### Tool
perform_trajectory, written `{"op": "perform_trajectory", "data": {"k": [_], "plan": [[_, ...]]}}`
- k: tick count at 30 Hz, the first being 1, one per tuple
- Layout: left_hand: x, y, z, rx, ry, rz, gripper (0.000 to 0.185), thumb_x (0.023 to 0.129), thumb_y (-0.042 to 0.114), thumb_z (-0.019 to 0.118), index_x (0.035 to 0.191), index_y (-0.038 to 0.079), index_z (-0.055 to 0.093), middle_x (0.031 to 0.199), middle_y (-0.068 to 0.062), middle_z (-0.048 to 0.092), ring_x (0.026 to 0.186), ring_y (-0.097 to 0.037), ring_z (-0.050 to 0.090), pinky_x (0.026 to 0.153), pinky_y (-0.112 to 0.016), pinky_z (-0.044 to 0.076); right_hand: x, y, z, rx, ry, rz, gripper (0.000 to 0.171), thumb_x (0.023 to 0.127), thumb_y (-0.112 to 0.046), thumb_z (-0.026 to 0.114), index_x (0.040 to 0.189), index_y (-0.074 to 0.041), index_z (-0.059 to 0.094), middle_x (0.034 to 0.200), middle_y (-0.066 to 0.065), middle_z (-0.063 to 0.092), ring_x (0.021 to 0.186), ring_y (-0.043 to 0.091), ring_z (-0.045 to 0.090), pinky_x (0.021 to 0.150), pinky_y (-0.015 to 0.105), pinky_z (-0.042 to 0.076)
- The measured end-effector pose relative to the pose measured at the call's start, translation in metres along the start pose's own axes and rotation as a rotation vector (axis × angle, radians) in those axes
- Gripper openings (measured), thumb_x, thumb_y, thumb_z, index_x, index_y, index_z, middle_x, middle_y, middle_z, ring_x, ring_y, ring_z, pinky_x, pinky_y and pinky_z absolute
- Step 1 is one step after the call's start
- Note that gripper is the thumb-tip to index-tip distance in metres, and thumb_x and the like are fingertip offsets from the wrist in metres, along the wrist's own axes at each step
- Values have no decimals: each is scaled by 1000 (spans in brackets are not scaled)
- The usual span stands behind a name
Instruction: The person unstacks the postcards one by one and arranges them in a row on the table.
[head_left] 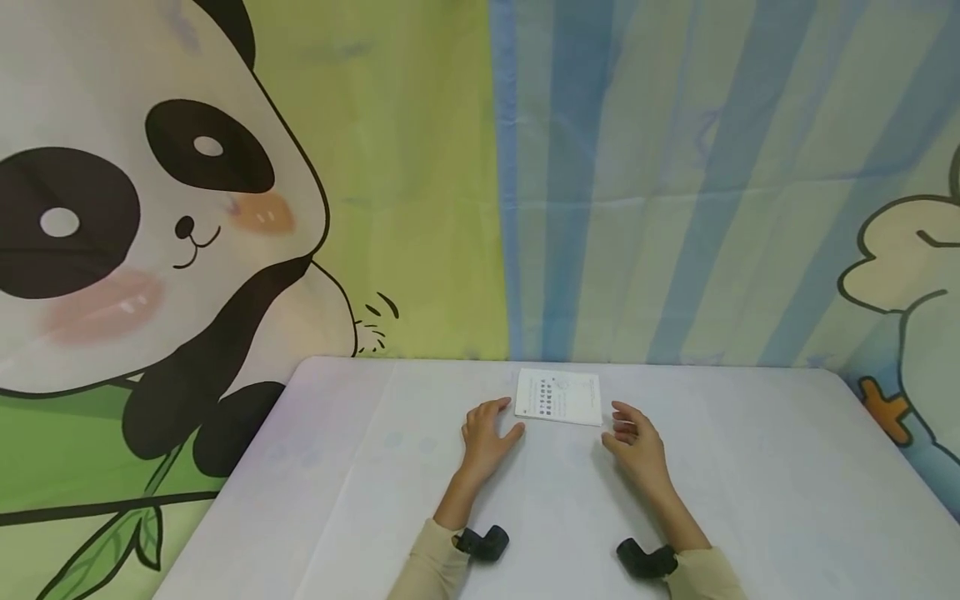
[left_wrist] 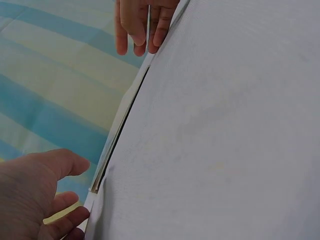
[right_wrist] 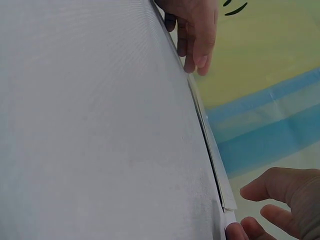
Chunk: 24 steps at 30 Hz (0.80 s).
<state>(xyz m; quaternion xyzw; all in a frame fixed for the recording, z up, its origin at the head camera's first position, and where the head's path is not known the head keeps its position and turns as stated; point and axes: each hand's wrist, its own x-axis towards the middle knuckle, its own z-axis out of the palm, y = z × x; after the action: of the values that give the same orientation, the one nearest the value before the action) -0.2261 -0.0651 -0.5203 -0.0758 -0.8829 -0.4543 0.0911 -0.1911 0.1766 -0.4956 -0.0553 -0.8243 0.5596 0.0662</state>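
A thin white booklet [head_left: 573,398] with dark printing on its cover lies flat near the table's far edge in the head view. My left hand [head_left: 487,437] is at its left side, thumb and fingers spread apart. On the other side, my right hand [head_left: 637,450] stands beside the booklet's right corner with loosely bent fingers and nothing in its grasp. In the left wrist view, the left hand [left_wrist: 42,192] is close to the booklet's near end. From the right wrist, the right hand [right_wrist: 285,200] appears beside the booklet's edge, with the left hand [right_wrist: 192,32] beyond.
A white-covered table [head_left: 750,467] extends around both arms. Behind it hangs a curtain [head_left: 645,183] with a panda print on the left and blue stripes on the right. Black devices [head_left: 491,543] are strapped at both wrists.
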Motion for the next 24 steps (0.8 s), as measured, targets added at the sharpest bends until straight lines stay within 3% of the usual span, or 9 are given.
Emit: {"op": "perform_trajectory", "data": {"k": [9, 13, 16, 20, 24], "plan": [[4, -1, 8, 39, 26, 22, 45, 86, 18, 71, 126, 3, 59, 125, -16, 55, 123, -38, 38, 99, -56, 25, 11, 9, 10, -5, 4, 10, 55, 86, 3, 64, 138, 5, 47, 127, 26, 52, 113, 35, 55, 90, 14, 45], [2, -2, 10, 72, 21, 38, 43, 84, 17, 73, 123, 1, 61, 122, -17, 54, 121, -39, 38, 98, -56, 27, 8, 14, 12, -73, -12, 25, 55, 88, 0, 63, 140, 5, 45, 132, 24, 47, 113, 34, 55, 98, 29, 47], [2, -2, 12, 86, 21, 46, 43, 85, 17, 72, 123, 2, 61, 122, -16, 53, 122, -38, 38, 98, -56, 27, 8, 15, 14, -101, -8, -20, 53, 87, 2, 62, 137, 10, 46, 135, 26, 42, 112, 36, 55, 101, 42, 44], [4, -2, 12, 86, 43, 56, 39, 85, 16, 72, 121, 4, 63, 122, -15, 54, 122, -38, 38, 99, -56, 27, 10, 14, 15, -142, -7, -89, 50, 86, 2, 62, 132, 16, 48, 136, 29, 41, 112, 38, 55, 100, 47, 43], [5, -4, 11, 86, 51, 46, 33, 85, 16, 71, 116, 6, 66, 123, -14, 54, 123, -36, 38, 100, -55, 26, 13, 14, 16, -179, -22, -104, 49, 88, 0, 61, 132, 18, 48, 138, 29, 39, 115, 39, 54, 101, 47, 43]]}}
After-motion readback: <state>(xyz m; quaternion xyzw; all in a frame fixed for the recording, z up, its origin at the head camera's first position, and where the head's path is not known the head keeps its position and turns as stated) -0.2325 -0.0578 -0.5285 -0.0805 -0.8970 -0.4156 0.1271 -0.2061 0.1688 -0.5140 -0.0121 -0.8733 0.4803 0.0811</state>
